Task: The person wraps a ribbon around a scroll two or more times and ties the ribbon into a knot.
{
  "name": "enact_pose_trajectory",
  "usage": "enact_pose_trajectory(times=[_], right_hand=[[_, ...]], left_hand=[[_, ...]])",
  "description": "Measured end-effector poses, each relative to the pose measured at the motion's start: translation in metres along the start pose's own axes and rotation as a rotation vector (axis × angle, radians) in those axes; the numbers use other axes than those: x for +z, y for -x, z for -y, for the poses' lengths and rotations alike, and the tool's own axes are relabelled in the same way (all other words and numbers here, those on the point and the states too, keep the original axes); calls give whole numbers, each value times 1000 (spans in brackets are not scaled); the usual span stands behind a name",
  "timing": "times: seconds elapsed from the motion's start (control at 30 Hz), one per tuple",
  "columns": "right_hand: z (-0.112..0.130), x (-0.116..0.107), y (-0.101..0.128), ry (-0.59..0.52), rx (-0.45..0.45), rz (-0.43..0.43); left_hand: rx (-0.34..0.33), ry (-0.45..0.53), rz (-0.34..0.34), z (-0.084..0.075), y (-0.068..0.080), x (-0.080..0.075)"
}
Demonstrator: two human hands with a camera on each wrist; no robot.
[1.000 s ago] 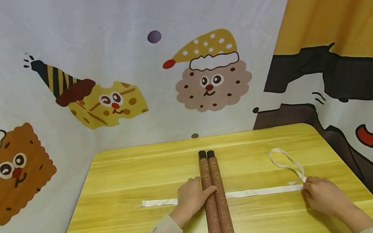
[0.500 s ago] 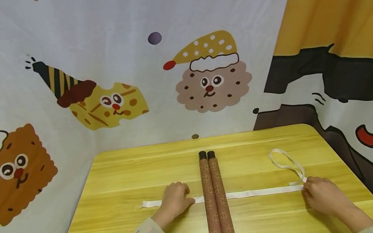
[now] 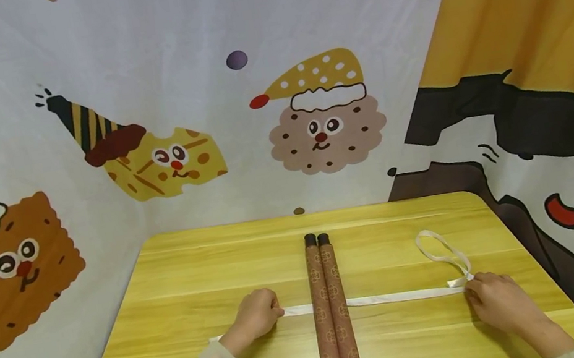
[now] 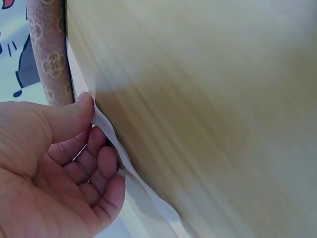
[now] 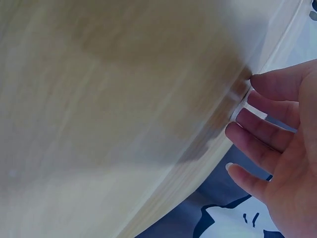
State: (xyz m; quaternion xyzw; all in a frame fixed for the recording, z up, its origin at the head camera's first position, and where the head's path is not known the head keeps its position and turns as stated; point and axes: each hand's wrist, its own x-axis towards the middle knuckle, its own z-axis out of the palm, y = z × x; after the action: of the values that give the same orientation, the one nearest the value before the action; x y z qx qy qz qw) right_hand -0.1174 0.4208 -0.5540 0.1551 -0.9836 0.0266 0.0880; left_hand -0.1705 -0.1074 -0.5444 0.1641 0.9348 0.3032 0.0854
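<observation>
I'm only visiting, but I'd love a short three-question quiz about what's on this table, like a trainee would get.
1. True or false: the white ribbon passes under the two brown rolls.
2. Which of the hands pinches the ribbon just beside the rolls? A) left hand B) right hand
3. Fill in: beyond the right hand, the ribbon curls into a ____ on the wooden table.

Key: 1 true. 2 A; the left wrist view shows thumb and fingers closed on it. 3 loop.

- Our head camera looks forward and down across the yellow wooden table.
- Our wrist cameras sit close, sharing that tabletop.
</observation>
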Motion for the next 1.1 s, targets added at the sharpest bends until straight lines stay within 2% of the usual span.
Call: enact_pose_trajectory(times=[0.23,0.53,0.83,1.1], right_hand=[[0,0,1,0,15,-7],[0,0,-1,-10,35,27],[1,3,-5,-31,-81,-159],[13,8,-14,-82,-212,-242]], left_hand=[[-66,2,-7,19,6,-12],[-140,22,-19,40,16,-28],[-176,44,-25,56,22,-40],[-199,57,-30,67,26,-47]])
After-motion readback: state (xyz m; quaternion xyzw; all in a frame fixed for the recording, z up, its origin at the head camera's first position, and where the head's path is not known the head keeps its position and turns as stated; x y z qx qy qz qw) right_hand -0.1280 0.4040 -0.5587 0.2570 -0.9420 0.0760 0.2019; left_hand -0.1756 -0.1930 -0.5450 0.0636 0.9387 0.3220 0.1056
